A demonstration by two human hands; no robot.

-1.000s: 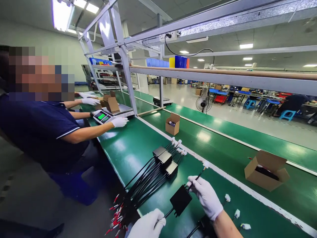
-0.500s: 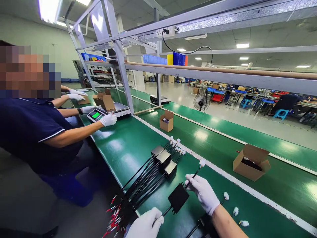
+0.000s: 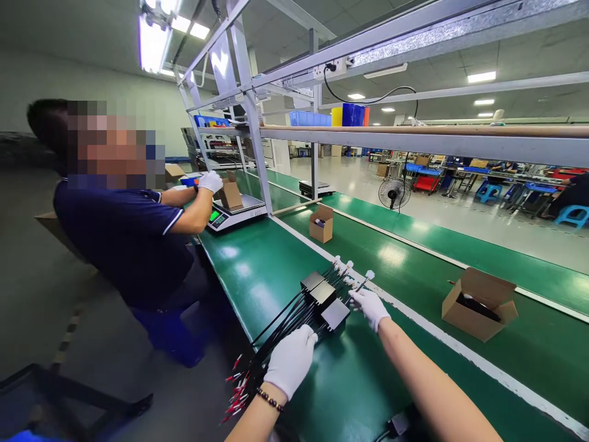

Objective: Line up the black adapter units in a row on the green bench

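Observation:
Both my hands wear white gloves. My left hand [image 3: 291, 361] is closed on the black cables of a black box-shaped unit [image 3: 335, 314], close to the stack. My right hand [image 3: 370, 305] pinches that unit's other lead, which ends in a white connector [image 3: 369, 274]. The unit lies at the near end of a row of like black units [image 3: 318, 288] on the green bench [image 3: 267, 270]. Their black cables [image 3: 276, 331] fan toward the bench edge and end in red-tipped wires [image 3: 237, 399].
A person in a dark blue shirt [image 3: 124, 239] sits to my left, with a gloved hand on a small cardboard box [image 3: 230, 193] on a scale [image 3: 234, 215]. Open cardboard boxes [image 3: 478, 304] [image 3: 321, 223] ride the green conveyor. A metal frame post [image 3: 257, 147] rises over the bench.
My hands carried the black unit away from me and set it at the end of the row. The boxes on the conveyor shifted. The person to my left moved a hand onto the box on the scale.

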